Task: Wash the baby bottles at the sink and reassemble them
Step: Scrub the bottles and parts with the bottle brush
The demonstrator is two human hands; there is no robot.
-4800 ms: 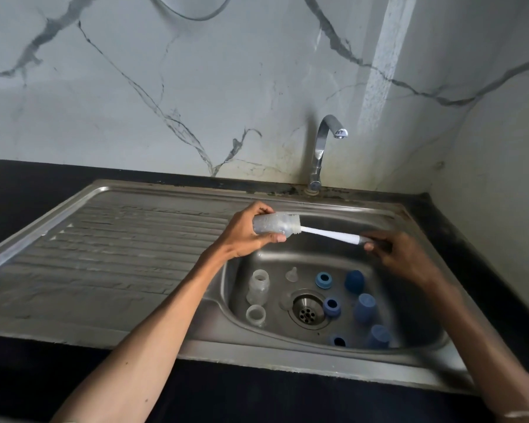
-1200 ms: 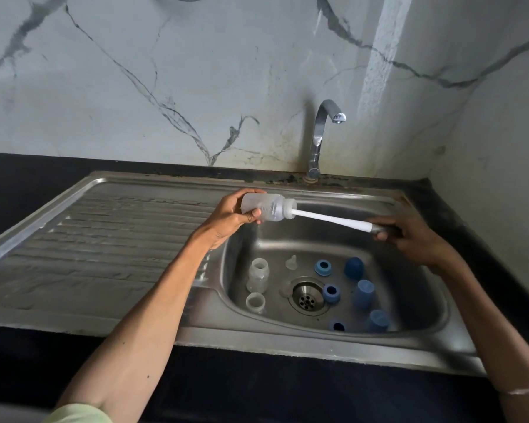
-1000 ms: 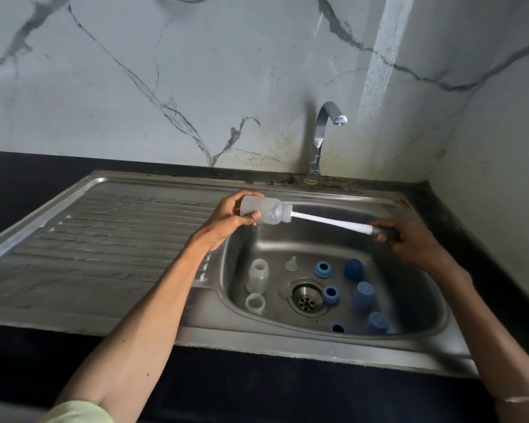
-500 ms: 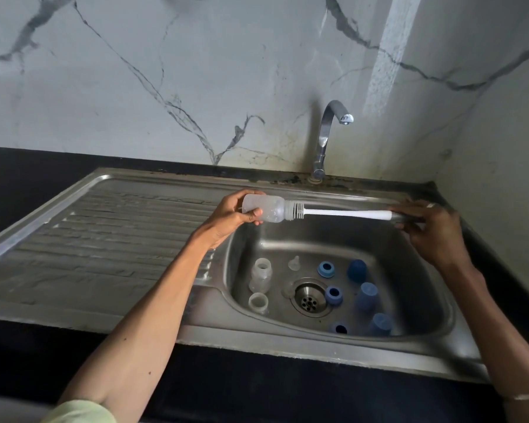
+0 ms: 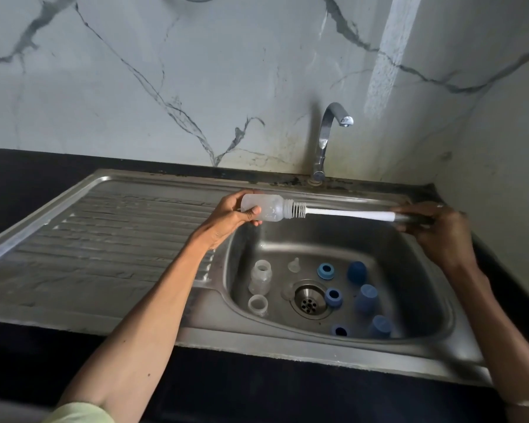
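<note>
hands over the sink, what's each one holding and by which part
The left hand grips the clear bottle round its base end. The right hand grips the bottle brush by its dark handle end.

A clear baby bottle [image 5: 264, 207] lies sideways in the air over the sink basin's [image 5: 409, 270] far left edge, mouth to the right, a white-handled bottle brush [image 5: 345, 213] half out of it. On the basin floor stand two more clear bottles [image 5: 260, 277], a teat [image 5: 293, 265], blue collars [image 5: 326, 271] and blue caps [image 5: 367, 297].
</note>
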